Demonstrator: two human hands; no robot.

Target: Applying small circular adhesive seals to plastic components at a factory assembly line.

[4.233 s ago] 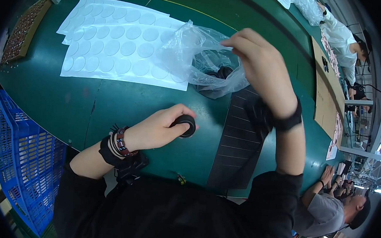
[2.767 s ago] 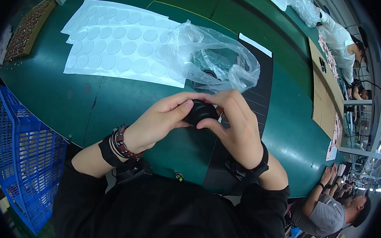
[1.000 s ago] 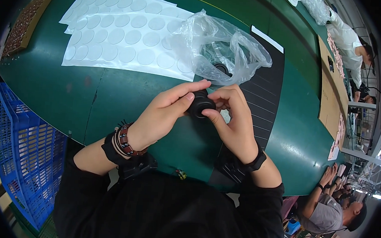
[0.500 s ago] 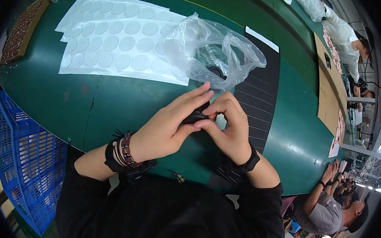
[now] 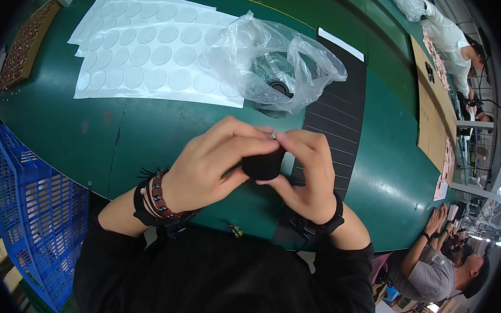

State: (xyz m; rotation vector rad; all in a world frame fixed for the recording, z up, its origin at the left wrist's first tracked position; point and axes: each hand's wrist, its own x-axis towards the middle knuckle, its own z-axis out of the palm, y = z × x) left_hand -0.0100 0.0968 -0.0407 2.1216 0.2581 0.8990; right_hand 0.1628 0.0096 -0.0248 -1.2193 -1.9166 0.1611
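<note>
Where a moment ago the fingers of both hands lay folded flat over the piece and hid it, they have now drawn back to its edges, so the small black round part (image 5: 262, 164) shows plainly between them, lifted just above the green counter (image 5: 148, 139). The left hand (image 5: 212, 165) cups it from one side with the thumb underneath; the right hand (image 5: 307, 174) pinches it from the other, and the fingertips of the two hands meet over its top, clamped on it together. To my eye that means the pressing is over and the fine fitting or checking has begun (I cannot see what, if anything, sits on the top face). The clear plastic bag (image 5: 273, 60) lies open just beyond, another dark part inside, beside the white sheets of round pads (image 5: 148, 52) and the black ribbed mat (image 5: 337, 104).
</note>
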